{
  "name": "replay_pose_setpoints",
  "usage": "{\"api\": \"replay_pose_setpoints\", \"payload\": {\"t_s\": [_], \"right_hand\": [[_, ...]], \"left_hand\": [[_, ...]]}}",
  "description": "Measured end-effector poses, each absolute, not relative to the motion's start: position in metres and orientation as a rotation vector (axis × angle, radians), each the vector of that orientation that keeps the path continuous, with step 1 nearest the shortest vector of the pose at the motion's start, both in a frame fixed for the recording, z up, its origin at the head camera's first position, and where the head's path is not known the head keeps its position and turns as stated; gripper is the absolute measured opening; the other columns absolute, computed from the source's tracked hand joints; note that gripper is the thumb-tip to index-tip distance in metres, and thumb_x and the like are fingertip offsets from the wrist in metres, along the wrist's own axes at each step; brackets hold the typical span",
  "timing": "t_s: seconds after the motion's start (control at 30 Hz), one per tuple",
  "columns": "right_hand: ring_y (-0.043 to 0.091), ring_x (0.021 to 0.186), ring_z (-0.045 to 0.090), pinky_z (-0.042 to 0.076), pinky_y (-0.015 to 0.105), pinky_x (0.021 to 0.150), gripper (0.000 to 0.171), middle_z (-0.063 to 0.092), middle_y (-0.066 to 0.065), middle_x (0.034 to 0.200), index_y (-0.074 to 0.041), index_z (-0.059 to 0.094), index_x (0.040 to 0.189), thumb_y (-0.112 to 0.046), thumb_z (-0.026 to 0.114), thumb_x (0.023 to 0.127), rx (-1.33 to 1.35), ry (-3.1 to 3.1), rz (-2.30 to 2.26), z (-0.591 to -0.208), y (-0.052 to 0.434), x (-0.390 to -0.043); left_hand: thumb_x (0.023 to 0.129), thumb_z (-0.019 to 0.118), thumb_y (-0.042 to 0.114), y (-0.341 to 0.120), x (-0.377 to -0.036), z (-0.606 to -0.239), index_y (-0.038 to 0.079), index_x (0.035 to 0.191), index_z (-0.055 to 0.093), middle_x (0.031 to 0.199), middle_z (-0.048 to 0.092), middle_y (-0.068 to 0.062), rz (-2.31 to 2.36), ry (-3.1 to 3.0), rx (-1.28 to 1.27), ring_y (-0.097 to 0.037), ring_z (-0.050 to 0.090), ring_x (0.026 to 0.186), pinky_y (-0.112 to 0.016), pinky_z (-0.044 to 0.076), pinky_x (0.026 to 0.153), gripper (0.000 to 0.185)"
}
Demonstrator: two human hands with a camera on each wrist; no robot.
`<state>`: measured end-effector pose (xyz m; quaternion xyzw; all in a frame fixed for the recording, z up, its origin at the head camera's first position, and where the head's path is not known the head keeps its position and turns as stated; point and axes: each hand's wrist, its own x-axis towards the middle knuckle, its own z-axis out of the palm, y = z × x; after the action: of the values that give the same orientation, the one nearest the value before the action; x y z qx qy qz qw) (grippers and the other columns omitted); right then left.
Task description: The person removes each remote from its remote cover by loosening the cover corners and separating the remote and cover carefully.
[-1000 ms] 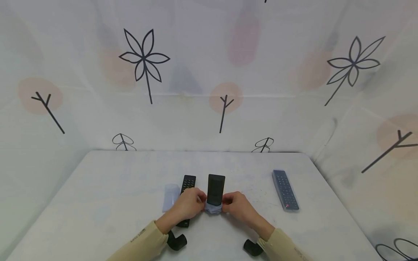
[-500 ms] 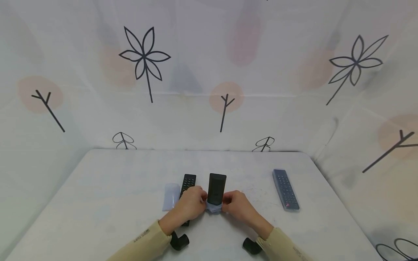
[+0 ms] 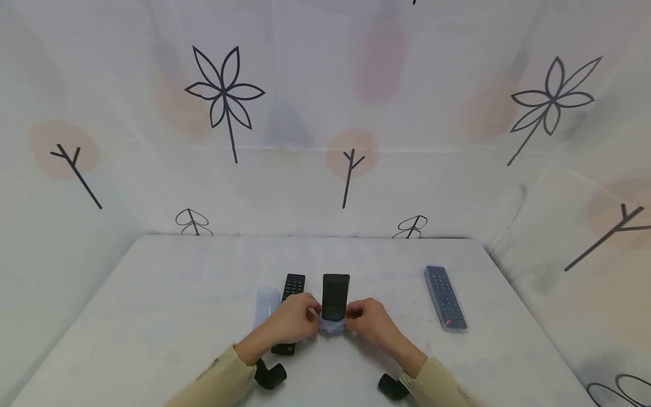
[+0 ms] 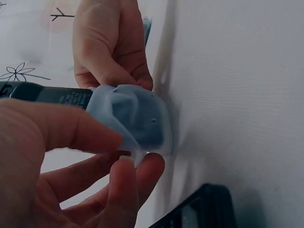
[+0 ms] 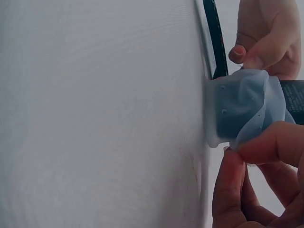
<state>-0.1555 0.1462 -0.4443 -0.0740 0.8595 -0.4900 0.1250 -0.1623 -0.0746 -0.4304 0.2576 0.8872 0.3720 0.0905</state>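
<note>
A black remote control (image 3: pixel 335 297) stands upright, its lower end inside a bunched, translucent bluish cover (image 3: pixel 332 327) that looks soft. On the left side of the cover, my left hand (image 3: pixel 296 316) pinches its edge between thumb and fingers. My right hand (image 3: pixel 372 321) pinches the cover's other side. In the left wrist view the cover (image 4: pixel 137 116) wraps the remote's end and wrinkles in folds, while the remote's shaft (image 4: pixel 61 95) comes out bare. The right wrist view shows the same cover (image 5: pixel 242 107), its end touching or close to the white tabletop.
A second black remote (image 3: pixel 294 284) lies left of centre, partly under my left hand. Beside it lies a flat translucent cover (image 3: pixel 266 302). Farther right lies a remote in a bluish cover (image 3: pixel 445 297). Black rounded pieces (image 3: pixel 272 377) sit at both wrists.
Both hands keep their pinch on the cover. The upright remote stands slightly further left, and my left wrist and sleeve have shifted a little to the left and down.
</note>
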Motion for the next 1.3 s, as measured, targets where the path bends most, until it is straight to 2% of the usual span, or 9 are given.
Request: {"api": "replay_pose_setpoints", "payload": {"t_s": [0.17,0.3,0.63,0.9,1.1,1.3], "right_hand": [[0.018,0.075,0.058,0.050,0.032,0.065,0.021,0.068,0.004,0.085,0.000,0.075,0.099,0.004,0.071,0.078,-0.175,2.497,-1.429,-0.441,0.145,-0.154],[0.018,0.074,0.057,0.049,0.032,0.064,0.019,0.068,0.004,0.084,0.000,0.074,0.097,0.003,0.071,0.079,-0.171,2.493,-1.430,-0.440,0.144,-0.155],[0.018,0.078,0.058,0.050,0.033,0.068,0.015,0.069,0.003,0.088,-0.002,0.074,0.098,0.001,0.071,0.083,-0.255,2.488,-1.421,-0.438,0.148,-0.153],[0.016,0.083,0.062,0.053,0.034,0.071,0.016,0.071,0.003,0.093,-0.004,0.075,0.099,0.001,0.072,0.084,-0.311,2.533,-1.413,-0.438,0.156,-0.153],[0.020,0.092,0.066,0.056,0.036,0.080,0.015,0.070,0.004,0.099,-0.005,0.074,0.101,0.000,0.072,0.087,-0.350,2.607,-1.460,-0.428,0.160,-0.154],[0.023,0.101,0.066,0.055,0.034,0.087,0.024,0.069,0.005,0.108,-0.005,0.071,0.110,0.000,0.073,0.087,-0.454,2.582,-1.548,-0.410,0.167,-0.154]], "left_hand": [[0.076,0.084,0.017,-0.076,-0.162,-0.426,0.009,0.099,0.075,0.093,0.061,0.008,1.149,2.560,0.719,-0.007,0.063,0.082,-0.025,0.051,0.070,0.026],[0.075,0.088,0.028,-0.074,-0.163,-0.427,0.011,0.096,0.077,0.091,0.060,0.011,1.167,2.577,0.695,-0.006,0.060,0.079,-0.026,0.050,0.067,0.030],[0.076,0.088,0.027,-0.073,-0.163,-0.431,0.010,0.093,0.076,0.089,0.061,0.012,1.171,2.621,0.702,-0.004,0.058,0.074,-0.025,0.049,0.063,0.027],[0.075,0.088,0.023,-0.070,-0.163,-0.434,0.011,0.094,0.077,0.088,0.063,0.012,1.141,2.641,0.737,-0.004,0.060,0.075,-0.023,0.049,0.065,0.025],[0.076,0.088,0.023,-0.067,-0.162,-0.436,0.012,0.091,0.077,0.087,0.061,0.014,1.137,2.657,0.737,-0.003,0.059,0.074,-0.022,0.049,0.064,0.022],[0.078,0.087,0.023,-0.064,-0.161,-0.435,0.013,0.086,0.075,0.084,0.060,0.012,1.085,2.702,0.758,-0.001,0.055,0.069,-0.021,0.047,0.063,0.018]]}}
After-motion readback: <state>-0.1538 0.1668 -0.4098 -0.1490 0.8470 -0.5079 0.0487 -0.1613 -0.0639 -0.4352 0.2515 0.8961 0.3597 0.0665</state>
